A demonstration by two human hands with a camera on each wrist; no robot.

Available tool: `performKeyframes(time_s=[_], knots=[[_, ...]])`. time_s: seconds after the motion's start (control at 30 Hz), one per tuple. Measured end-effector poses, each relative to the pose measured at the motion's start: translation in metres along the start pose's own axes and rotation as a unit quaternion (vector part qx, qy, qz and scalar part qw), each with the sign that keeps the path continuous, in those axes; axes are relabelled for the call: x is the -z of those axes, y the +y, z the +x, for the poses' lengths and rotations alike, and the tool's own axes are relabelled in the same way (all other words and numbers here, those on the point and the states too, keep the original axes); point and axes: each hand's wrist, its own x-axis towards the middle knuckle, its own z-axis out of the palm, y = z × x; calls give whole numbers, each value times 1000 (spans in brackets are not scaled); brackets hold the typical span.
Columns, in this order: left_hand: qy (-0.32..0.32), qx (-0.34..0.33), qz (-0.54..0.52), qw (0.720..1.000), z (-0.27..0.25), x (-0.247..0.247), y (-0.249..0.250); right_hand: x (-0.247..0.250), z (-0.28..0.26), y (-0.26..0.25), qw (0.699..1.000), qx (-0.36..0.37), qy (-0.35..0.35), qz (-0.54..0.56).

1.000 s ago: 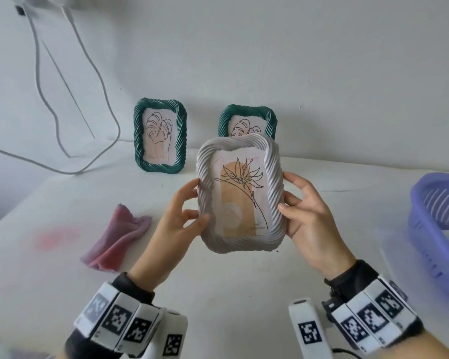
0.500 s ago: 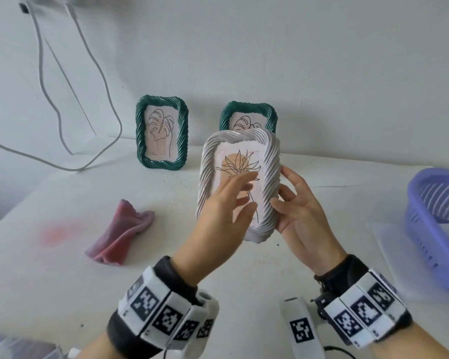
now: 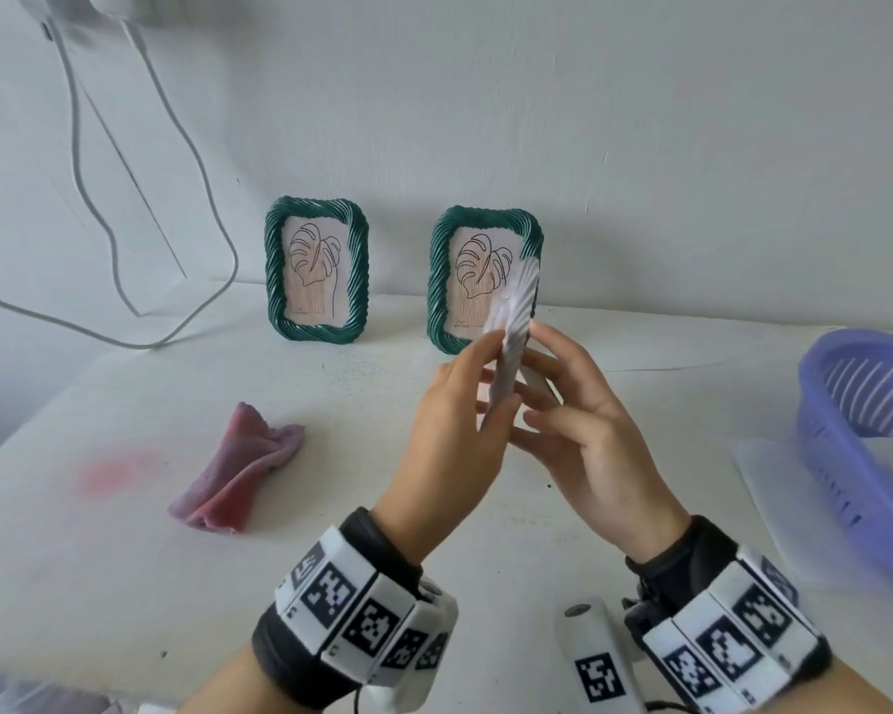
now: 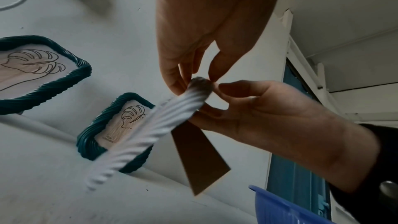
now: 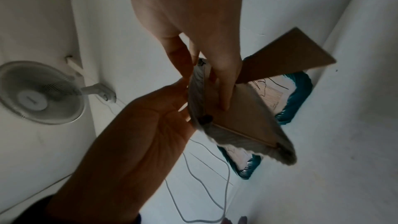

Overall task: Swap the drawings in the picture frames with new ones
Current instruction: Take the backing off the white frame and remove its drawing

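Observation:
A white twisted-rope picture frame (image 3: 515, 327) is up in the air, turned edge-on to me in the head view. My left hand (image 3: 488, 389) pinches its near end from the left. My right hand (image 3: 534, 399) holds it from the right, with fingers (image 5: 224, 94) lying on the brown backing board (image 5: 243, 118). The brown stand flap (image 4: 200, 156) sticks out from the back. Its drawing is hidden now. Two green rope frames (image 3: 316, 270) (image 3: 478, 280) with leaf drawings stand upright against the wall behind.
A crumpled pink cloth (image 3: 238, 471) lies on the white table (image 3: 125, 584) to the left. A purple basket (image 3: 867, 456) sits at the right edge on a clear sheet (image 3: 774, 502). White cables (image 3: 140, 198) hang down the wall at left.
The white frame turned from facing me to edge-on. My left hand left its left edge, crossed the front and now pinches the near end. The right green frame's drawing came into view.

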Motion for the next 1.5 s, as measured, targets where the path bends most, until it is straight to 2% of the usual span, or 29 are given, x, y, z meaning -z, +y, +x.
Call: performKeyframes(time_s=[0.13, 0.27, 0.33, 0.57, 0.67, 0.8, 0.87, 0.97, 1.13, 1.3, 1.37, 1.5], knots=[[21, 17, -31, 999, -1, 3, -1, -4, -5, 0, 998, 6, -26, -54], [44, 55, -96, 993, -2, 8, -5, -6, -5, -3, 987, 1, -32, -155], [57, 75, -130, 987, -2, 13, -11, -8, -4, -5, 987, -4, -31, -161], [84, 170, -294, 937, -9, 28, -37, -5, -3, -22, 988, 47, 0, -150], [91, 192, -351, 912, -12, 34, -44, 1, -2, -23, 962, 71, 32, -260], [105, 224, -397, 884, -15, 39, -52, 7, -5, -13, 899, 53, 46, -433], [110, 235, -416, 872, -17, 41, -56, 9, -7, -6, 888, 37, 49, -456], [112, 245, -438, 857, -19, 43, -60, 8, -10, 2, 888, 7, 42, -457], [103, 252, -449, 851, -21, 44, -63, 4, -10, 6, 884, -4, 19, -467], [93, 255, -451, 850, -19, 46, -66, 1, -6, 10, 832, 4, 11, -554], [84, 252, -440, 858, -19, 47, -66, 0, -6, 13, 816, -4, 5, -577], [54, 262, -374, 888, -21, 47, -68, 2, -6, 16, 805, -39, -3, -593]])
